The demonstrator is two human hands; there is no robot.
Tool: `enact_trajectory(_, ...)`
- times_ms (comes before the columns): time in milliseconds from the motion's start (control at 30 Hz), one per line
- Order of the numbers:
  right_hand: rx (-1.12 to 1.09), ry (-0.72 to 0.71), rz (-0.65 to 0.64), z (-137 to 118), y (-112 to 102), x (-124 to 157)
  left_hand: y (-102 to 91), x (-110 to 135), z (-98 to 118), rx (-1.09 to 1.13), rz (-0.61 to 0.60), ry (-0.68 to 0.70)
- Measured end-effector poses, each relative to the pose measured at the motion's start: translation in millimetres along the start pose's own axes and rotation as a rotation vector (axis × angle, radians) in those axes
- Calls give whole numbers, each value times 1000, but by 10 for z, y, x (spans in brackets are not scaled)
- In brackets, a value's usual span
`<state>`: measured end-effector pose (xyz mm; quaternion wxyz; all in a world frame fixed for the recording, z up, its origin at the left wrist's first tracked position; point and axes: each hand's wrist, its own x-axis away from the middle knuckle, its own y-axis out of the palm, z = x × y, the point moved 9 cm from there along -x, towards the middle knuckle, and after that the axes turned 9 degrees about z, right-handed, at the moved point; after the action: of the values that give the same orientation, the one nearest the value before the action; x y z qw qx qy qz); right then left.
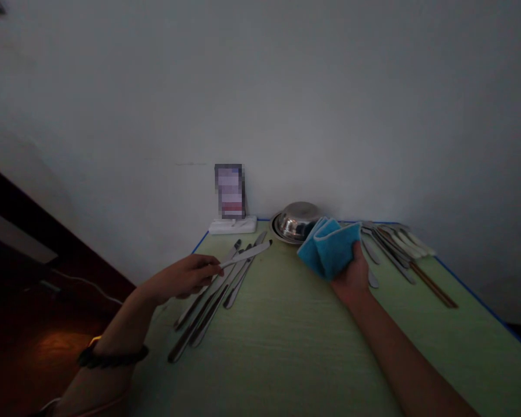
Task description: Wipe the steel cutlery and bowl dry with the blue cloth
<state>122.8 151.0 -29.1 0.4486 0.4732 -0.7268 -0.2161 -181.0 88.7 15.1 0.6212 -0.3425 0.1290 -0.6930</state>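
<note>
My left hand (191, 275) grips a table knife (247, 253) by its handle, the blade pointing away to the right. Beneath it, several metal knives (208, 315) lie in a loose group on the green table (295, 359). A folded blue cloth (332, 246) is in my right hand (353, 275), held above the table with the thumb showing on its near side. The knife and the cloth are apart. Just behind the cloth is an upturned metal bowl (297, 220), partly hidden by it.
On the right lie several metal utensils (391, 252), a pair of brown chopsticks (434, 285) and white utensils (412, 242). A phone (231, 191) with a blurred screen stands on a white base (232, 225) against the wall (260, 104). Blue edging runs along the table.
</note>
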Motion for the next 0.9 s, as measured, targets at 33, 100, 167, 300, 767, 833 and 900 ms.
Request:
enact_trajectory(33, 0, -8, 3, -9, -2, -12, -6, -4, -9, 11, 1, -5)
enact_trajectory(100, -2, -33, 6, -32, -5, -32, -21, -2, -7, 15, 13, -11)
enact_trajectory(167, -2, -51, 1, -45, 4, -40, -35, 8, 17, 11, 28, -8)
enact_trajectory(300, 50, 30, -43, 61, 65, -8, -61, 21, 43, 18, 46, 11)
enact_trajectory(767, 74, 98, -64, 158, 103, 117, -203, 105, -2, 146, 21, 61)
enact_trajectory(833, 62, 112, -86, 150, 137, 165, -150, 97, 75, 213, 28, 95)
enact_trajectory(900, 48, 131, -112, 142, 172, 216, -14, 81, 219, 305, 21, 146)
